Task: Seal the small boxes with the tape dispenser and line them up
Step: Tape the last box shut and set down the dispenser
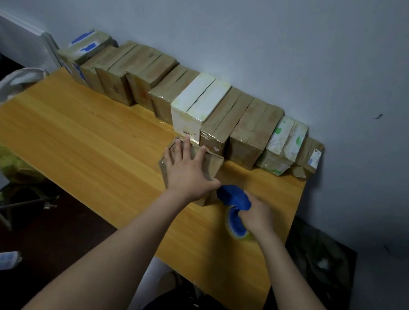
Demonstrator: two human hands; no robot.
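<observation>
- A row of taped boxes is lined up along the wall at the back of the wooden table.
- The small cardboard box is pinned under the left hand, whose fingers are spread and straight (just before the row).
- The blue tape dispenser is gripped by the right hand at the box's near right edge. The flaps are best kept pressed while tape is drawn straight along the seam.
</observation>
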